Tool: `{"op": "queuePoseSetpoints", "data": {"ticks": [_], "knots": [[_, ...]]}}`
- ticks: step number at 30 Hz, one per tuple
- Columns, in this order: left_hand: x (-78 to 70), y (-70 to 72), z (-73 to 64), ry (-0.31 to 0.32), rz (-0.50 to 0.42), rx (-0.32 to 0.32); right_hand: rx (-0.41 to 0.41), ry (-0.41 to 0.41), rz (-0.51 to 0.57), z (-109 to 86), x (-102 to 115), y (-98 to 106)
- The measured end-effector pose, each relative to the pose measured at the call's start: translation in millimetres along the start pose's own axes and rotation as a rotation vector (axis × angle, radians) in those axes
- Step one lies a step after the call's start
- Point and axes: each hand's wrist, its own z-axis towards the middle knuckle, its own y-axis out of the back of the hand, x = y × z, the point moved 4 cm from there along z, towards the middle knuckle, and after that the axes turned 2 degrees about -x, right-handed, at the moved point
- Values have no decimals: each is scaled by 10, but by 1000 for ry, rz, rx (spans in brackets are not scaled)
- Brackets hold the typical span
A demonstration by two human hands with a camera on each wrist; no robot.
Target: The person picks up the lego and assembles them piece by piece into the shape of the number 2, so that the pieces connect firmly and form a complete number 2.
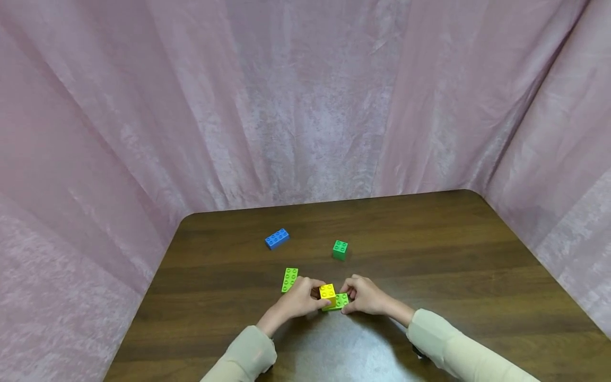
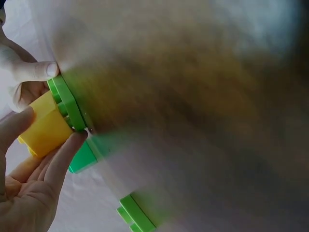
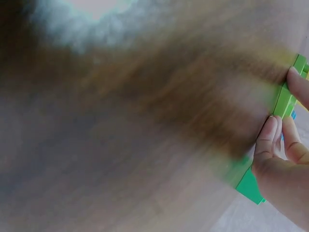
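My left hand [image 1: 300, 298] pinches a yellow toy building brick [image 1: 327, 292] between thumb and fingers. That brick sits over the left end of a flat lime-green brick [image 1: 342, 301] lying on the table. In the left wrist view the yellow brick [image 2: 46, 124] tilts against the studs of the lime brick [image 2: 66, 104]; whether it is fully seated I cannot tell. My right hand [image 1: 366, 296] grips the lime brick's right end with thumb and fingers. In the right wrist view the lime brick [image 3: 283, 99] shows between the right hand's thumb and fingertips.
A second flat lime-green brick [image 1: 289, 278] lies just beyond my left hand. Farther back are a blue brick [image 1: 277, 239] at left and a dark green brick [image 1: 340, 250] near the middle. The brown wooden table [image 1: 406, 233] ends at a pink curtain [image 1: 305, 106].
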Motion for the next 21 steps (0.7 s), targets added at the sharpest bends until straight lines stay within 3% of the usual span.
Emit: {"op": "queuePoseSetpoints", "data": {"ticks": [12, 21], "knots": [[13, 39, 4, 28, -32, 78, 10, -24, 15, -13, 22, -9], [-1, 56, 35, -36, 39, 80, -29, -18, 8, -3, 19, -1]]}}
